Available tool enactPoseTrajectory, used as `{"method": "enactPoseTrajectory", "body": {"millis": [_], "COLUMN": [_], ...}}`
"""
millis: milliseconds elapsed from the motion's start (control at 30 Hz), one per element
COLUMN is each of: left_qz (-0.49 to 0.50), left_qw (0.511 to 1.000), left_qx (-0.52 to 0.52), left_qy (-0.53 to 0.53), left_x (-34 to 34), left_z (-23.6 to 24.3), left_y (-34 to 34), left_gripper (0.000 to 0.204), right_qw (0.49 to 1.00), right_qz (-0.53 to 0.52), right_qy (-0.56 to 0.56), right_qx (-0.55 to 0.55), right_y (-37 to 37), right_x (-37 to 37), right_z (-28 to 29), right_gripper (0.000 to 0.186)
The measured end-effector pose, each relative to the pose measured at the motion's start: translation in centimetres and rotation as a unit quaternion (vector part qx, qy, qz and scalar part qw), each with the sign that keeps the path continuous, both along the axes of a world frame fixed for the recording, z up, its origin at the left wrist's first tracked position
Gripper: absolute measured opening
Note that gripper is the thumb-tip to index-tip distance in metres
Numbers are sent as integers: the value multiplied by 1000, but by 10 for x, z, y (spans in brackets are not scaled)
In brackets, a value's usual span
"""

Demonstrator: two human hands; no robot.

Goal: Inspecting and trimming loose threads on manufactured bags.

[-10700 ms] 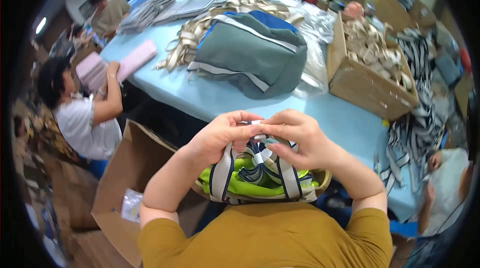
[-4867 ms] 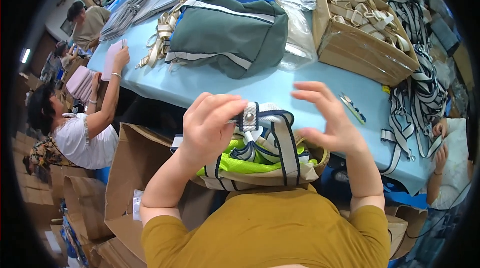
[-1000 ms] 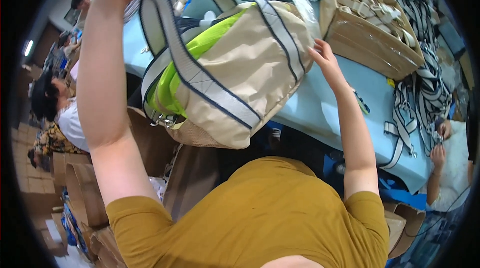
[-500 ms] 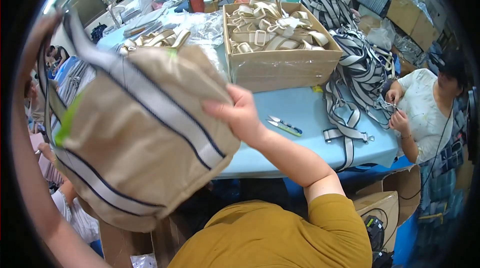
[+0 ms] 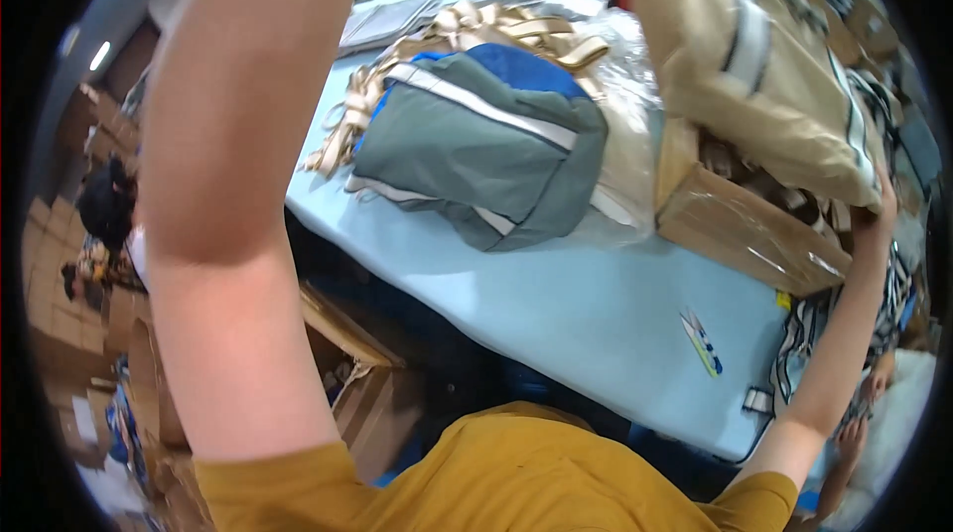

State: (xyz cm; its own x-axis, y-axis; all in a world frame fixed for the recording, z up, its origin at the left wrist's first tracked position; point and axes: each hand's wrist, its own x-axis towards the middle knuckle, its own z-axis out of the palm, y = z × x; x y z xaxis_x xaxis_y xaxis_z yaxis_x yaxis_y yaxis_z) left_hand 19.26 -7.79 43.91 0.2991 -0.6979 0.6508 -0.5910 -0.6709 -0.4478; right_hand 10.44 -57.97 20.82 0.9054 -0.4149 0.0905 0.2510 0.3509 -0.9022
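A tan canvas bag (image 5: 735,75) with white, dark-edged straps hangs at the upper right, tilted above the cardboard box (image 5: 745,224). My right hand (image 5: 876,206) grips its lower right corner, with part of the fingers hidden against the cloth. My left arm reaches up across the left side, and its hand lies beyond the upper edge. Left of the box, a grey-green bag (image 5: 486,145) with white straps and a blue part lies on the light blue table (image 5: 496,284).
Beige webbing straps (image 5: 352,115) lie beside the grey-green bag. Small thread snips (image 5: 702,343) rest on the table's right part. Clear plastic (image 5: 625,85) lies by the box. At the lower right, another person's hands (image 5: 864,403) are near striped straps. An open carton (image 5: 372,403) stands below the table edge.
The tan bag has gone from the left to the upper right, held by my right hand. My left hand has left the picture. The view has turned left, bringing the grey-green bag into sight.
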Motion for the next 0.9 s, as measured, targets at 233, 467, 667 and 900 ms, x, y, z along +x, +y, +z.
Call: {"method": "enactPoseTrajectory", "body": {"millis": [233, 467, 667, 900], "left_qz": [212, 290, 97, -79], "left_qw": [832, 558, 706, 693], "left_qx": [-344, -531, -456, -547], "left_qy": [379, 568, 533, 463], "left_x": [-42, -98, -110, -152], "left_z": [-203, -313, -345, -305], "left_y": [231, 255, 247, 239], "left_gripper": [46, 56, 33, 34], "right_qw": [888, 789, 685, 985], "right_qz": [-335, 44, 6, 162], "right_qy": [-90, -132, -54, 7], "right_qx": [-302, -598, -727, -61], "right_y": [-4, 328, 398, 339], "right_x": [-46, -19, 69, 53], "right_z": [-3, -52, -79, -18], "right_gripper": [32, 28, 32, 28]}}
